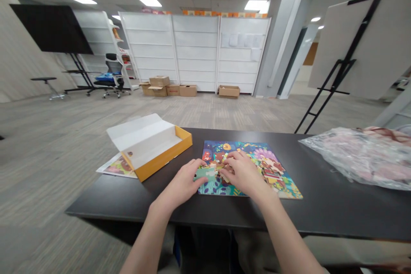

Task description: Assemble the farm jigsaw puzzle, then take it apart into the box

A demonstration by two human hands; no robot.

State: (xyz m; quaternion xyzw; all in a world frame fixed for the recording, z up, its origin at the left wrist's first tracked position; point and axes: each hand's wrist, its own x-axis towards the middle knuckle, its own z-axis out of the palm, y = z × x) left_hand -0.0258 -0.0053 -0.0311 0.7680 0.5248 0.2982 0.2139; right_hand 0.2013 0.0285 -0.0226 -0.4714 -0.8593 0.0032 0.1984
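A colourful jigsaw puzzle (236, 147) lies flat on the dark table, with a blue, leafy picture and animal figures. At its left side my left hand (186, 182) pinches a pale green puzzle piece (209, 173) between thumb and fingers. My right hand (242, 173) is over the puzzle's middle, fingers and thumb curled together on a small puzzle piece close to the green one. That piece is mostly hidden by the fingers. Loose-looking pieces (272, 173) lie on the picture to the right of my right hand.
An open yellow box (160, 163) with a white inside stands left of the puzzle, partly over a printed sheet (117, 168). A clear plastic bag (362, 156) of pinkish things lies on the right of the black table (180, 207). Cardboard boxes (188, 90) stand by far shelves.
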